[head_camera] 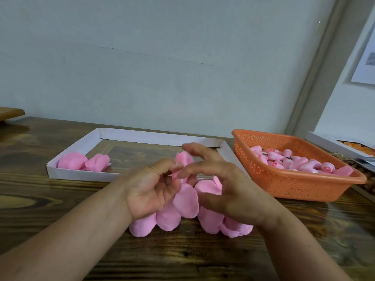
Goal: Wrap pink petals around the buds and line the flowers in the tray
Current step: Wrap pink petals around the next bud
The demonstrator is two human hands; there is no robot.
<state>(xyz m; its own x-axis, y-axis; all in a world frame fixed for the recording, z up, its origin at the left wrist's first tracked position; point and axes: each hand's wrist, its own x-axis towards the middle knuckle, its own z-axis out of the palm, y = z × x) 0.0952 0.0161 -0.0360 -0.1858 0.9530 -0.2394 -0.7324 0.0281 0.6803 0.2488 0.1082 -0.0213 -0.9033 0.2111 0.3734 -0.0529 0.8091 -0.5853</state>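
- The flower [183, 159] under assembly sits between the two hands, raised above the table; its pink top shows above the left thumb.
- One loose pink petal [186, 200] hangs below the flower, overlapping the left hand's fingers.
- The left hand [150, 189] is palm-up, its fingers and thumb curled round the flower's lower part.
- The right hand [223, 189] is just beside the left, back toward the camera. Its forefinger tip [181, 174] touches the flower; the remaining fingers are spread and gently bent above it. Whether the thumb also presses the flower cannot be told.
- A pile of petals [209, 222] lies on the table directly beneath both hands.
- The white tray [81, 174] lies beyond the hands, extending to the left of them. Two finished flowers [85, 162] lie side by side in its near-left corner.
- An orange basket [294, 183] stands to the right of the right hand, well apart from it, and contains pink buds [284, 159].
- The wooden table [60, 199] carries all items.
- A second white tray [332, 145] is partly visible past the basket, at the right edge.
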